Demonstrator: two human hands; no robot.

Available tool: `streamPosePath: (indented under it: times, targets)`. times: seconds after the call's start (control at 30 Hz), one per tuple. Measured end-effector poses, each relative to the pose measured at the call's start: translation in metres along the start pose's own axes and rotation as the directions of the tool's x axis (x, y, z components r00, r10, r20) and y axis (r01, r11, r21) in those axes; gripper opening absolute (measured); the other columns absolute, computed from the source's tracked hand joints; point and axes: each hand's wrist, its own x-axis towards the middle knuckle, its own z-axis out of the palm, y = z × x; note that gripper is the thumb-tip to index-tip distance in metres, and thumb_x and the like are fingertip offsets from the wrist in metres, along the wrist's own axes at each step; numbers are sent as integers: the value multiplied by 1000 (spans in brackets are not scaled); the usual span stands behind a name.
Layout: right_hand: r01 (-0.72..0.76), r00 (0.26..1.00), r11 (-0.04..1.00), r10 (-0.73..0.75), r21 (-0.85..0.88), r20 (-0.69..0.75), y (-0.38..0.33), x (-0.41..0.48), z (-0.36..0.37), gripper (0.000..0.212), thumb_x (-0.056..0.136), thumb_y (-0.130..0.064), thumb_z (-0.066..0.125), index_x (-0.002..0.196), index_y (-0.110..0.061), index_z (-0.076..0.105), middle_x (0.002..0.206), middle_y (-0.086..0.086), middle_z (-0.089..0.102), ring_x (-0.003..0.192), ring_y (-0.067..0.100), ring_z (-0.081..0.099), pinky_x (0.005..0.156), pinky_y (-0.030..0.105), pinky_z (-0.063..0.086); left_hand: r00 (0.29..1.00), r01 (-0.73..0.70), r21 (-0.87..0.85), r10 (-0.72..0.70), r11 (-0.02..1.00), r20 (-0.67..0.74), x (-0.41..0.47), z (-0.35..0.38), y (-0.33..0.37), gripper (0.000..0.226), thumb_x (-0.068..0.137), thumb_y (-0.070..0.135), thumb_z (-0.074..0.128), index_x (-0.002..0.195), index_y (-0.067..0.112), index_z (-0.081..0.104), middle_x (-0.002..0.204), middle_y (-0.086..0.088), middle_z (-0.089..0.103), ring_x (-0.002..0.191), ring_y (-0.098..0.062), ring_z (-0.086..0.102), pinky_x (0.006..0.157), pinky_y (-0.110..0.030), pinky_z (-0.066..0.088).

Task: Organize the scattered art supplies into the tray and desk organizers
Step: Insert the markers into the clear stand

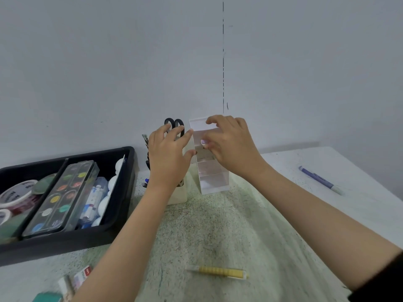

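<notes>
Where grey walls (109,62) meet, 2 pens lie on the speckled table (218,232).

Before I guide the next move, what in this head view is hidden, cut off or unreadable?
- Pen cup: contents behind left hand.
- White organizer: upper compartments covered by right hand.
- Packets: blurred, cut off by the bottom edge.
- Tape roll lettering: too small.

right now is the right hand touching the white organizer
Touching. The head view shows the right hand with fingers over the top edge of the white organizer and its thumb pressed on the front, no gap visible.
</notes>
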Motion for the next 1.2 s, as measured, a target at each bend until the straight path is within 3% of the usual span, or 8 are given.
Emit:
streamPosePath:
  times: [0.3, 0.5, 0.63, 0.7, 0.8, 0.9, 1.03, 1.2]
  targets:
    - [-86, 996, 996, 87, 39, -13, 1, -5, 9, 11, 86, -22, 66, 90, -15, 74, 109, 11, 64, 97, 31, 59, 80, 39, 37, 999, 27, 0, -27, 1000, 31, -1, -1, 0, 46, 71, 20, 81, 114, 12, 69, 113, -14, 67, 115, -41, 52, 95, -52, 35]
    - [-74, 994, 991, 65, 107, 89, 10, -28, 2, 39, 90, -24, 59, 129, -20, 56, 134, 8, 51, 114, 23, 51, 95, 38, 34, 997, 58, -9, -57, 998, 47, -5, 0, 7, 50, 74, 16, 77, 122, 9, 63, 124, -15, 61, 120, -40, 48, 99, -51, 33]
    - [-162, 986, 980, 164, 114, -5, 29, -72, -3, 41, 91, -17, 56, 132, -17, 53, 130, 7, 54, 120, 20, 47, 100, 28, 29, 997, 65, 14, -64, 998, -48, -20, 4, 21, 61, 75, 13, 72, 132, 6, 53, 138, -22, 46, 126, -41, 42, 105, -49, 31]
    - [-248, 968, 966, 249, 74, -10, 46, -97, -7, 38, 90, -13, 58, 128, -15, 56, 127, 8, 57, 116, 23, 51, 98, 33, 34, 993, 31, -28, -34, 999, -112, -32, 8, 31, 57, 75, 12, 70, 130, 7, 55, 139, -20, 46, 128, -38, 40, 108, -45, 27]
    - [-430, 899, 895, 437, -116, 42, 82, -137, -13, 36, 88, -11, 61, 124, -8, 60, 125, 16, 58, 112, 36, 55, 92, 45, 39, 989, -88, -103, 74, 991, -127, -53, 17, 49, 47, 76, 10, 68, 123, 9, 59, 137, -16, 49, 130, -32, 38, 110, -43, 24]
    - [-607, 727, 715, 676, -347, 120, 118, -168, -21, 41, 91, -16, 56, 131, -4, 52, 135, 19, 50, 121, 40, 47, 97, 49, 34, 980, -187, -176, 173, 966, -94, -72, 27, 68, 40, 77, 9, 69, 116, 11, 64, 131, -14, 55, 126, -30, 41, 109, -43, 29]
    - [-618, 580, 576, 793, -535, 184, 153, -195, -34, 38, 96, -22, 48, 130, -8, 53, 140, 14, 46, 127, 33, 39, 99, 42, 27, 964, -236, -370, 264, 898, 25, -88, 37, 94, 34, 75, 4, 71, 108, 13, 67, 119, -5, 63, 118, -25, 51, 103, -37, 35]
    - [-661, 542, 540, 824, -521, 166, 166, -202, -56, 18, 93, -24, 52, 95, -16, 69, 89, 3, 67, 93, 26, 56, 80, 33, 27, 910, -222, -576, 380, 787, 168, -103, 47, 131, 24, 75, 4, 70, 97, 14, 70, 96, 5, 69, 96, -15, 59, 90, -26, 41]
